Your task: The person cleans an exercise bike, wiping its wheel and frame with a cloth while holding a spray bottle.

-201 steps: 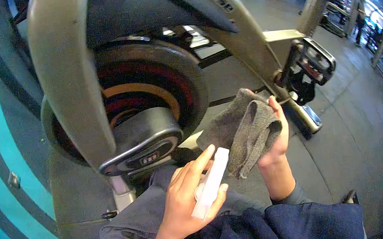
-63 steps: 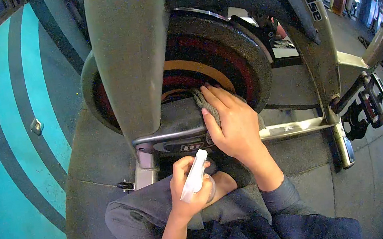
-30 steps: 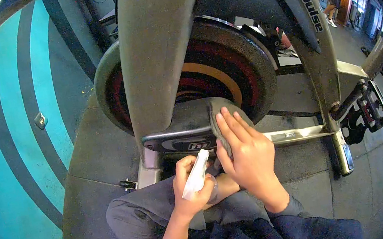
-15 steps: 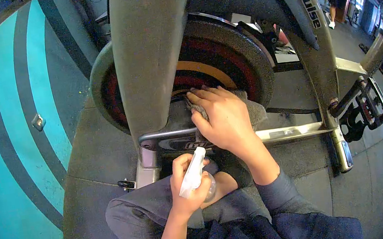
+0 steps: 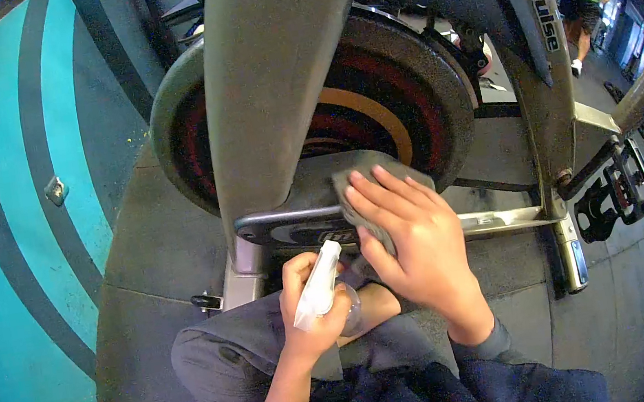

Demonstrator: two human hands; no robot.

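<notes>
Fingers of my right hand [image 5: 421, 249] lie nearly together, flat on the grey cloth [image 5: 368, 209], pressed against the right end of the bike's lower cover [image 5: 304, 191]. My left fingers clamp the white-headed spray bottle [image 5: 319, 288], held below that cover. Frame [image 5: 557, 86] lettering reads "impulse".
</notes>
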